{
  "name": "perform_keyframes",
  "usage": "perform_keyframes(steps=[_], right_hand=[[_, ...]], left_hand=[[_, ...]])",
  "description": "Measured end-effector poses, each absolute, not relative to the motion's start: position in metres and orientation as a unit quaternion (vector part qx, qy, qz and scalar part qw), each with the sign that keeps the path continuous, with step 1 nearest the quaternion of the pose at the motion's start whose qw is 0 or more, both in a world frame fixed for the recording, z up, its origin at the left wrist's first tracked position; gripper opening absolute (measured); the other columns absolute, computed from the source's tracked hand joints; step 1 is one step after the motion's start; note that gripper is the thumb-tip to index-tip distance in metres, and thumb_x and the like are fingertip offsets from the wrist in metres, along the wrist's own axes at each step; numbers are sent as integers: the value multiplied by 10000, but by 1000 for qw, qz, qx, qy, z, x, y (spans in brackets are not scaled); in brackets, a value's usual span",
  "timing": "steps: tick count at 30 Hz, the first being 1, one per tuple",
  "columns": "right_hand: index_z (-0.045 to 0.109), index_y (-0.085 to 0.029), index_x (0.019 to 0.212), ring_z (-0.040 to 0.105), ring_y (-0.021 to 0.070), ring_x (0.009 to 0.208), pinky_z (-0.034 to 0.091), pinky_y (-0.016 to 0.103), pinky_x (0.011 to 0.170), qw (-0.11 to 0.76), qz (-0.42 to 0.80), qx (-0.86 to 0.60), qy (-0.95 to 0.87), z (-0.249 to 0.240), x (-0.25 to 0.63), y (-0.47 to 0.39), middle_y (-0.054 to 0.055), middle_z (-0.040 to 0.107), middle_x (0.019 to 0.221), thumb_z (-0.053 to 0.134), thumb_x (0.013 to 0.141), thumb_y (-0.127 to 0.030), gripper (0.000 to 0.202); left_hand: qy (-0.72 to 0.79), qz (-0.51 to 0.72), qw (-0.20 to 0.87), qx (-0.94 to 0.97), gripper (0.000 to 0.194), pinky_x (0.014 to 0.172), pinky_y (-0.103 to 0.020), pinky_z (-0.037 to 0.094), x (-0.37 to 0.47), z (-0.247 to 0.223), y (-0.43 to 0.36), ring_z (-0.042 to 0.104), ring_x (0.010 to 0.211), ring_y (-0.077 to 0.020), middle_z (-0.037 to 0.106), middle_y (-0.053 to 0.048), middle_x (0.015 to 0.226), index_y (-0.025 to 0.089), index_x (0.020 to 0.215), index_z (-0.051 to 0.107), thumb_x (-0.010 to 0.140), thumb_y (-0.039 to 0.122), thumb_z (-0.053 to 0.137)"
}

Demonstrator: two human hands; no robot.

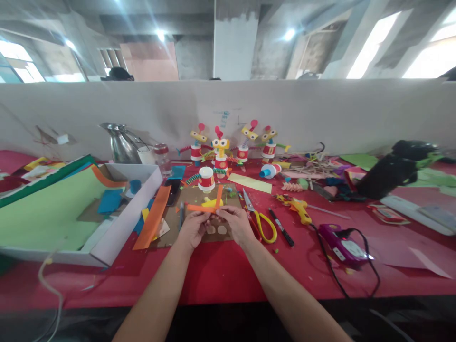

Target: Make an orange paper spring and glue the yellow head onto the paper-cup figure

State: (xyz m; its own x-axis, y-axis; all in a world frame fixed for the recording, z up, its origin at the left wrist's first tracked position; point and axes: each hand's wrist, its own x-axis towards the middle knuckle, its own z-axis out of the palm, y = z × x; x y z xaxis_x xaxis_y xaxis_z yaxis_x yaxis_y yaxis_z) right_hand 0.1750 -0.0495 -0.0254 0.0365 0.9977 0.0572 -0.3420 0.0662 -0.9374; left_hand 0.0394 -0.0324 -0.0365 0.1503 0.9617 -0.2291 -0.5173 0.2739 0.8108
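Note:
Both hands meet over a brown cardboard mat (167,235), fingers pinched on orange paper strips (219,194) that cross at a right angle. My left hand (195,229) grips near the sideways strip, and my right hand (233,222) is closed at the corner where the upright strip rises. Just behind the strips lies a yellow paper piece (210,203). A paper cup figure (205,179) with coiled green paper arms stands beyond it. Small pale paper ovals (221,230) rest on the mat beneath my fingers.
Yellow-handled scissors (265,228), a black marker (281,228) and a yellow glue gun (301,209) lie to the right, near a purple power block (344,247) with cords. A white box (135,190) of coloured paper stands left. Several finished cup figures (221,154) line the back.

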Motion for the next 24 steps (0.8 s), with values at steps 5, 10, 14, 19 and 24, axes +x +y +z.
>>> perform_keyframes(steps=[5,10,14,19,24], right_hand=[[750,-187,686,567,118,529,471,267,580,605,561,-397,-402,-29,174,-48,2,683,601,787,580,-329,180],[766,-186,685,558,123,511,462,268,551,606,551,-402,-409,-31,175,-46,7,682,578,800,557,-338,202],[778,-196,718,587,144,548,475,289,575,601,544,-404,-424,-30,176,-47,22,715,647,800,567,-348,215],[782,-199,791,608,152,621,477,282,611,600,511,-399,-468,-35,174,-47,25,728,723,755,644,-340,205],[767,-186,874,650,181,703,514,307,679,603,526,-401,-447,-38,169,-49,29,733,770,800,599,-316,306]], left_hand=[[378,509,711,305,249,475,-161,413,39,-38,-35,597,584,-99,677,-61,657,95,736,709,544,181,842],[383,505,698,332,299,492,-153,405,39,-37,-36,572,566,-77,671,-62,638,86,686,713,510,269,872],[402,517,670,350,323,558,-177,436,40,-32,-38,575,580,-82,673,-52,624,100,671,723,468,292,884],[386,535,658,362,324,617,-221,458,42,-28,-40,590,600,-106,684,-62,639,100,680,732,481,313,873],[393,582,623,346,312,566,-207,423,46,-32,-38,549,549,-83,662,-24,609,111,696,734,503,324,856]])
